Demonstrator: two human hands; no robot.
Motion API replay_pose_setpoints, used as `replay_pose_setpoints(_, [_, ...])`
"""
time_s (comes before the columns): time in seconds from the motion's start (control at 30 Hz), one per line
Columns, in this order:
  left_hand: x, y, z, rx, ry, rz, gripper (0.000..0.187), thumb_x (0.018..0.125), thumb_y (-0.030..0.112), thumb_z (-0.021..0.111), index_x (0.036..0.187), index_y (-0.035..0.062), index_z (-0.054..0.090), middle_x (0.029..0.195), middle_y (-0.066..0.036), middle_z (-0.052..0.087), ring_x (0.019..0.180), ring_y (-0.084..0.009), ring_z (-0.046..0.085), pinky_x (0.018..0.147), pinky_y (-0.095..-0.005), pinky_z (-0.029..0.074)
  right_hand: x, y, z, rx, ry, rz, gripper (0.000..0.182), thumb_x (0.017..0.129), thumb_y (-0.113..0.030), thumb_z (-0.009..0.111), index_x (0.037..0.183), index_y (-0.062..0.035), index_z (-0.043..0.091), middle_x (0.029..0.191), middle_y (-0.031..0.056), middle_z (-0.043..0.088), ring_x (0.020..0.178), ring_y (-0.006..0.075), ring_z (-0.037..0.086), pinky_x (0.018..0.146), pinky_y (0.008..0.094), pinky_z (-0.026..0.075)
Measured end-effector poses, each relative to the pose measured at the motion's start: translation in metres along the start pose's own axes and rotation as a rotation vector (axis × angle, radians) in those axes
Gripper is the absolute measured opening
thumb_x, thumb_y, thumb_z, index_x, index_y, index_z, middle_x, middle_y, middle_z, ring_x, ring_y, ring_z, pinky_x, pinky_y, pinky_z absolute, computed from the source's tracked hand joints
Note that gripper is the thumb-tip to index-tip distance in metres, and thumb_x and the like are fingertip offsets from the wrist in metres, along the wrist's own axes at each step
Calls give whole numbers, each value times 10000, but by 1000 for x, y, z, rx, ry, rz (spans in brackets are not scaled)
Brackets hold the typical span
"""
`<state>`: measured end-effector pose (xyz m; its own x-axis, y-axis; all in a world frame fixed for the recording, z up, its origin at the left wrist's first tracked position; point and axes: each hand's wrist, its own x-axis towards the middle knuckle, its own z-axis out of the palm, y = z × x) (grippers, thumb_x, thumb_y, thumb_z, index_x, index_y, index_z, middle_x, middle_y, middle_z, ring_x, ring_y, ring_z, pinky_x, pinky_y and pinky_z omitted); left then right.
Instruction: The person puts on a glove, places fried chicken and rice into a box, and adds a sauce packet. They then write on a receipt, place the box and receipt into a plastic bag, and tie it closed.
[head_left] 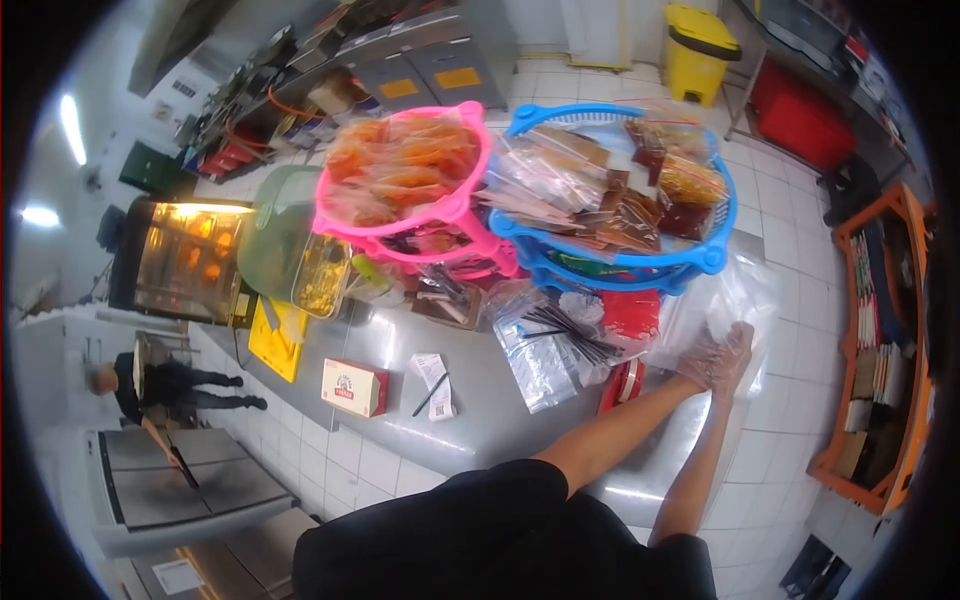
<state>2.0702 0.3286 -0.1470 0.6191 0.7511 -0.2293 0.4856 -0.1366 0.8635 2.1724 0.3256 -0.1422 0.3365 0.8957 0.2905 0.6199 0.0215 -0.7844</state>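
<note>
Beside the blue plastic basket on the steel counter, both gloved hands, the left hand and the right hand, pinch a clear plastic bag which, being thin and slippery, might tear or slide off the edge.

White tiled floor, yellow bin

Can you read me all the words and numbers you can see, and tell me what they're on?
No word or number can be read for sure.
Red and white box: printed logo, too blurred to read.
Paper slip beside the box: print too small.
Yellow labels on the grey cabinets: blurred.
Paper on the counter at bottom left: too small.
Packets in the pink basket and blue basket: no readable print.
</note>
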Motion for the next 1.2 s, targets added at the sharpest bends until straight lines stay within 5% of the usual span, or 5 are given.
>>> replay_pose_setpoints(0.37, [-6, -17, 40, -130, 599, 16, 639, 916, 355, 588, 1414, 15, 375, 1320, -261, 532, 1255, -393, 508, 1037, -449, 405, 22, 8, -4, -163, 79, -289, 377, 951, -202, 540, 1254, 20, 573, 1251, 127, 611, 1155, 290, 587, 992, 364, 459])
replay_pose_setpoints(0.43, [-10, -5, 14, -237, 231, -68, 635, 920, 329, 578, 1412, -7, 358, 1338, -271, 509, 1265, -402, 489, 1048, -450, 392, -2, 3, 4, -44, 182, -353, 366, 933, -208, 551, 1214, 23, 592, 1245, 137, 610, 1164, 314, 579, 1011, 381, 447])
replay_pose_setpoints(0.73, [20, -2, 11, -145, 143, -50, 622, 925, 251, 564, 1425, -33, 326, 1338, -276, 504, 1222, -409, 514, 1047, -448, 389, -191, -122, -36, -342, -80, -8, 110, 921, -22, 519, 972, 4, 613, 1129, 249, 570, 1093, 427, 507, 1008, 496, 365])
replay_pose_setpoints(0.87, [17, -15, 20, -246, 285, 123, 617, 927, 216, 557, 1430, -44, 311, 1338, -278, 502, 1203, -412, 525, 1047, -447, 387, -199, -178, -96, -13, 219, 430, 101, 922, -62, 590, 951, 34, 605, 1019, 154, 630, 943, 244, 604, 834, 369, 482])
replay_pose_setpoints(1.2, [-314, 73, -100, -732, 199, -25, 270, 891, 166, 698, 1110, 27, 622, 1001, -91, 663, 909, -128, 607, 800, -302, 489, -163, -259, -85, 269, -116, 202, 240, 922, -87, 634, 732, -23, 500, 689, 8, 514, 556, 60, 408, 510, 232, 361])
